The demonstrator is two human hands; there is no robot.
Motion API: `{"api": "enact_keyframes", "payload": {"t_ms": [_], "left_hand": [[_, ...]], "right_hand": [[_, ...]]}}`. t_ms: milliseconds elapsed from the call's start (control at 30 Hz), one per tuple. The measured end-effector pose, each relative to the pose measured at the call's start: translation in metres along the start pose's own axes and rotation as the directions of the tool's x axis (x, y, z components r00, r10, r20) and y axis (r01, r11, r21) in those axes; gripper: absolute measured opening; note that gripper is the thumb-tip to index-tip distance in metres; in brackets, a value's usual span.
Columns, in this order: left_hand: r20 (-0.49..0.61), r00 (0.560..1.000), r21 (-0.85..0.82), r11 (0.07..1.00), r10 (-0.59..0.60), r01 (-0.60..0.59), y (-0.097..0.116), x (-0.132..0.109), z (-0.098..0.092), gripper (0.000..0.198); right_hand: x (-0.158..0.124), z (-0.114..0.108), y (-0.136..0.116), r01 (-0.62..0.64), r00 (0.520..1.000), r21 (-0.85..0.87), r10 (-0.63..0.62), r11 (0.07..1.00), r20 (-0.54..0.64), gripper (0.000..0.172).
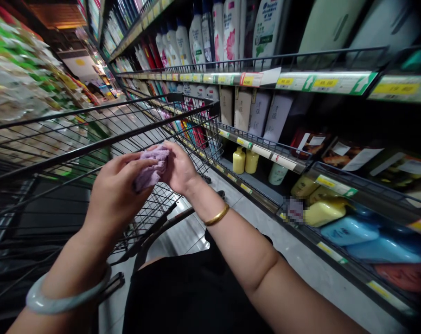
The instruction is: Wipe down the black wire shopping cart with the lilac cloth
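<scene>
A crumpled light-purple cloth (150, 169) is bunched between my two hands, in front of the shopping cart's wire side. My left hand (115, 190), with a pale bangle on its wrist, is closed round the cloth from the left, thumb and fingers pressing into it. Against the cloth's right side lies my right hand (178, 167), palm turned inward; a gold bracelet (217, 216) sits on that wrist. The cloth and the left hand hide most of the right fingers, so their exact grip is partly unseen.
A black wire shopping cart (92, 148) stands just beyond my hands. Along the right run shelves with wire rails (231, 69), holding shampoo bottles (266, 32), yellow bottles (239, 160) and blue bottles (349, 230). Packaged goods (26, 69) are stacked at left. The tiled floor (224, 185) shows between.
</scene>
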State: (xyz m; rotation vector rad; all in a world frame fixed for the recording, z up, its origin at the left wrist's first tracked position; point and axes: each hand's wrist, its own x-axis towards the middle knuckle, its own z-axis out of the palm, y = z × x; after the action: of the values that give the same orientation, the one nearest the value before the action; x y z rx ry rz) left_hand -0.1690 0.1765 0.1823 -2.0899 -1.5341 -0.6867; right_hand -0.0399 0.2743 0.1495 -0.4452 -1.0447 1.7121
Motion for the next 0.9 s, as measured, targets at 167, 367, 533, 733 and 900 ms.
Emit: {"api": "enact_keyframes", "payload": {"t_ms": [167, 367, 533, 733, 900], "left_hand": [[-0.098, 0.986, 0.144, 0.978, -0.137, 0.151, 0.010, -0.009, 0.011, 0.032], [0.246, 0.969, 0.202, 0.979, -0.026, -0.025, 0.025, -0.037, 0.061, 0.031], [0.339, 0.941, 0.148, 0.987, 0.006, -0.060, 0.025, -0.050, 0.085, 0.034], [-0.076, 0.966, 0.208, 0.943, -0.248, 0.259, 0.022, -0.033, 0.046, 0.036], [0.003, 0.953, 0.196, 0.934, -0.304, 0.298, 0.026, -0.055, 0.057, 0.039]], "right_hand": [[0.018, -0.033, 0.017, -0.150, 0.981, -0.001, 0.149, 0.989, -0.123, 0.018], [0.032, -0.053, 0.033, -0.098, 0.989, -0.364, 0.051, 0.926, -0.135, 0.014], [0.023, -0.047, 0.027, 0.001, 0.983, -0.736, -0.135, 0.677, -0.123, 0.019], [0.016, -0.036, 0.026, 0.071, 0.967, -0.887, -0.249, 0.456, -0.050, 0.021], [0.015, -0.033, 0.030, 0.145, 0.968, -0.940, -0.242, 0.309, 0.069, 0.033]]}}
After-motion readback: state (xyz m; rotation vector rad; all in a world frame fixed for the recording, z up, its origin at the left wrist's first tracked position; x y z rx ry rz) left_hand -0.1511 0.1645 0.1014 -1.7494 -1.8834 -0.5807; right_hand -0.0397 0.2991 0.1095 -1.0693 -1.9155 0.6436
